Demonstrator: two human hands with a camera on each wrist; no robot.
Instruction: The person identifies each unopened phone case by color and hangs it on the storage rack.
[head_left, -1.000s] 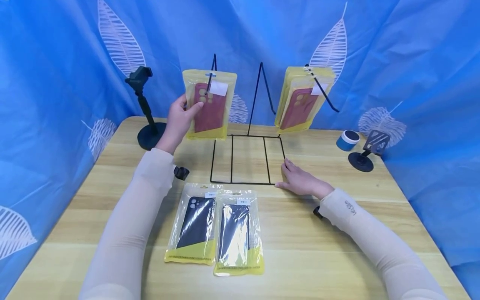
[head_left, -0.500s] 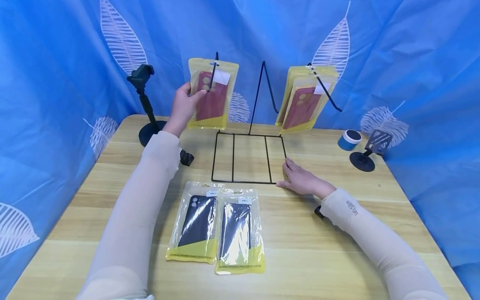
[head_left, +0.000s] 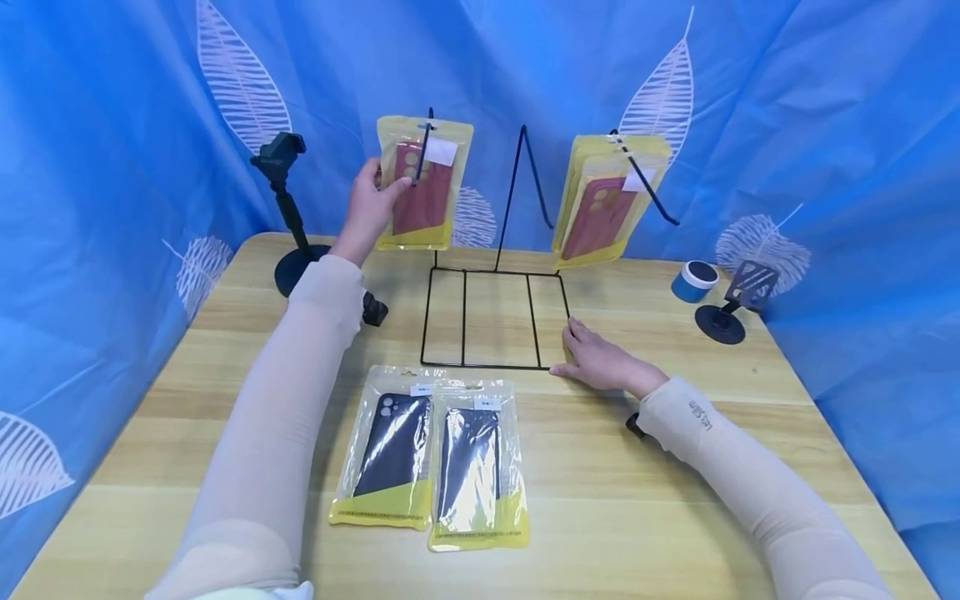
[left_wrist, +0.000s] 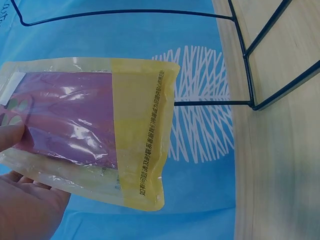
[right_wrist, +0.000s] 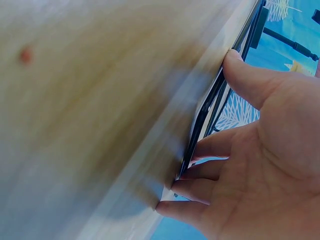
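- One bag with a pink-red case, in the head view, hangs upright at eleven o'clock of the wire rack; its long axis runs from just past twelve down to just past six, yellow end lowermost.
- Head view: black hook passes through the bag's top hole and slants down across its front.
- Head view: left hand pinches the bag's nine o'clock edge, thumb in front, so most of the bag lies towards three o'clock from the grip.
- Head view: right hand rests on the rack's base at its four o'clock corner, thumb and fingers spread apart. Yellow bags hang at one o'clock of the base; two bags with dark cases lie flat at six.
- Left wrist view: the bag's yellow end points just past three o'clock; the thumb presses the case near nine, fingers behind, little gap beyond the bag's thickness.
- Right wrist view: thumb tip touches black wire at ten o'clock from the palm; fingers reach towards nine, fairly straight.
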